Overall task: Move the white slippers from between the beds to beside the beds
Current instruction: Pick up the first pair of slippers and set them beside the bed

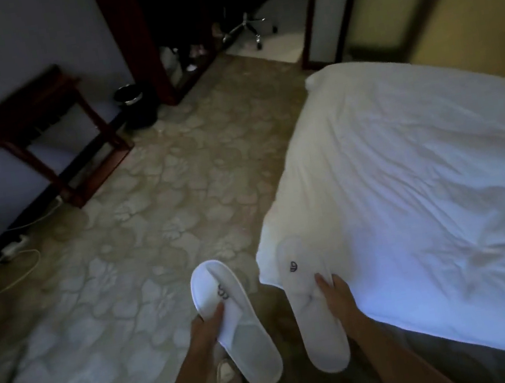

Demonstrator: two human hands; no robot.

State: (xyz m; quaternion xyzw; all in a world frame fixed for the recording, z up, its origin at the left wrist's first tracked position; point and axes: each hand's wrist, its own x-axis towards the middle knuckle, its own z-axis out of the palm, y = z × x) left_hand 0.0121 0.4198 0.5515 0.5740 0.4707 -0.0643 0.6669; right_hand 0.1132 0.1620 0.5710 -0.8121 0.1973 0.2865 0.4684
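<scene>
So here's where I'm at, going left to right with the bed as my reference point. Way off to the left of the bed, against the wall, there's a dark wooden table with a black bin just past it and some white cables trailing on the floor, none of which I need to touch. Nearer the bed, over the patterned carpet, my left hand has its grip closed on one white slipper, thumb pressed on the top strap, toe pointing away from me. Right next to it, at the bed's near corner, my right hand has its grip closed on the other slipper, fingers pinching the strap, and the toe end overlaps the edge of the white duvet from where I'm looking. I can't tell if it's actually brushing the duvet or just hanging in front of it. Progress-wise I'd say I'm about halfway: both slippers are picked up and off the floor, and I seem to be standing alongside the bed already, so what's left is basically lowering them onto the carpet beside the bed and letting go, ideally as a neat pair.
</scene>
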